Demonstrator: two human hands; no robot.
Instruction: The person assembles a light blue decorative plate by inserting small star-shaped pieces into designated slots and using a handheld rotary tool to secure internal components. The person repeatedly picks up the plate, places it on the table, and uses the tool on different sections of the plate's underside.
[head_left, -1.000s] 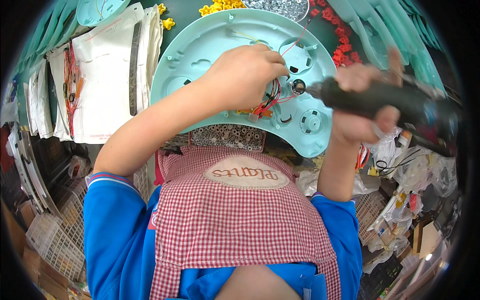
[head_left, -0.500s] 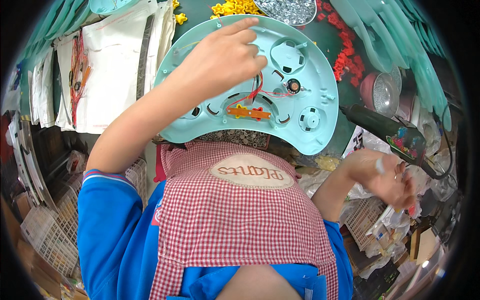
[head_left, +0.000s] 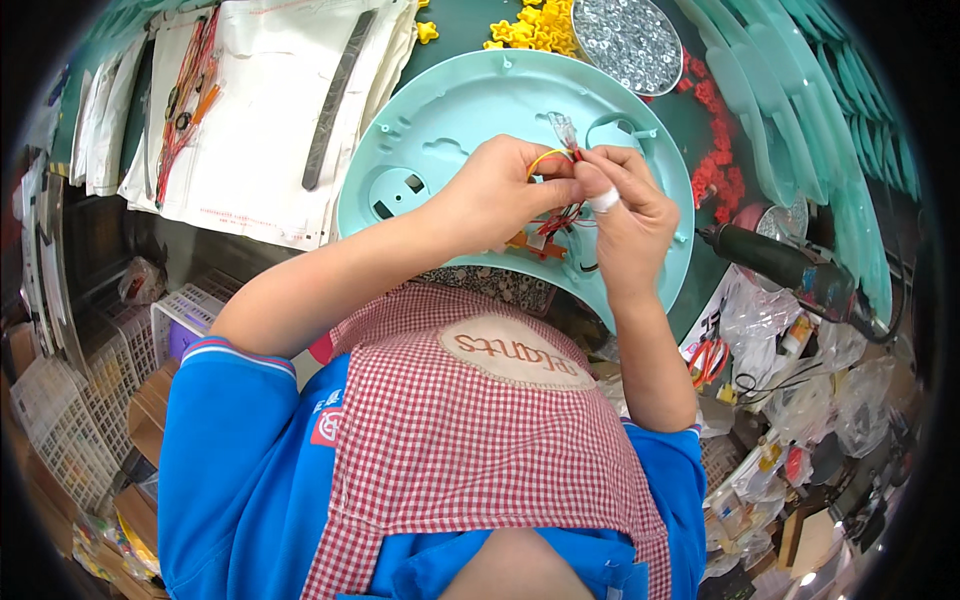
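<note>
Left hand (head_left: 512, 188): fingertips closed, pinching the wire bundle (head_left: 576, 154) from its 9 o'clock side.
Right hand (head_left: 634, 212): thumb and fingers closed on the same wires from the 3 o'clock side; white tape (head_left: 606, 200) round the thumb.
Wire bundle: between both sets of fingertips, above the teal panel; yellow wire (head_left: 543, 156) loops by the left fingers, red strands hang toward 6 o'clock.
Clear tip: pale see-through piece (head_left: 562, 128) at the bundle's 12 o'clock end, maybe a sleeve; too small to tell.
Teal panel (head_left: 425, 105): curved shell under both hands, inside face up.
Orange board (head_left: 537, 246): on the panel, below the hands at 6 to 7 o'clock, partly hidden.
Small metal parts (head_left: 490, 284): 7 o'clock, between panel and apron (head_left: 480, 440).
Star pieces (head_left: 545, 25): yellow heap, 12 o'clock.
Bowl (head_left: 628, 45): full of small clear pieces, 1 o'clock.
Red pieces (head_left: 718, 175): loose line, 3 o'clock.
Stacked teal shells (head_left: 775, 110): 2 o'clock.
Power tool (head_left: 780, 268): dark, lying untouched at 4 o'clock.
White packets (head_left: 265, 120): 9 to 10 o'clock, red wires (head_left: 190, 110) on top.
</note>
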